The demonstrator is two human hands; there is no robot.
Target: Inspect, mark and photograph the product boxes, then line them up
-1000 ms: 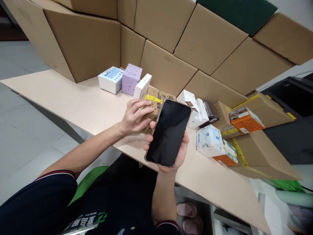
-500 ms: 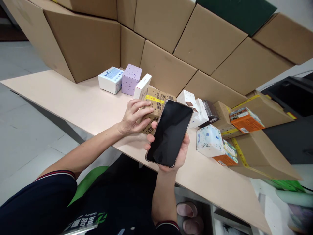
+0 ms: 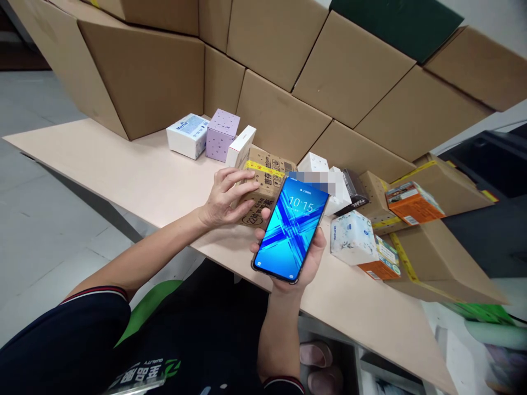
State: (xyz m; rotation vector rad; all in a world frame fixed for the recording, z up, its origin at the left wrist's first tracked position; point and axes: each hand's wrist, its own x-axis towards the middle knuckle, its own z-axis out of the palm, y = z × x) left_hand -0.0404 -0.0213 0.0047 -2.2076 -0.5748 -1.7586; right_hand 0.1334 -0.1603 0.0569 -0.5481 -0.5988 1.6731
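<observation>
In my right hand (image 3: 312,259) is a smartphone (image 3: 290,227) in a clear case, with fingers closed around its edges. Its lit screen has a blue pattern and shows 10:15. My left hand (image 3: 227,196) has its fingers stretched out and apart against the side of a small brown printed carton (image 3: 269,164) with yellow tape. The phone hides part of that carton. Just behind the carton stand a slim white box (image 3: 240,147), a lilac box (image 3: 223,134) and a white-and-blue box (image 3: 187,136).
Big cardboard boxes (image 3: 284,112) form a wall along the back of the pale table (image 3: 123,175). To the right are a white floral box (image 3: 352,236), a black box (image 3: 355,189), an orange box (image 3: 415,202) and open taped cartons (image 3: 444,258). Pink slippers (image 3: 316,354) lie below the table.
The phone's screen has gone from black to lit. My right hand and the phone have shifted slightly right. My left hand stays at the carton.
</observation>
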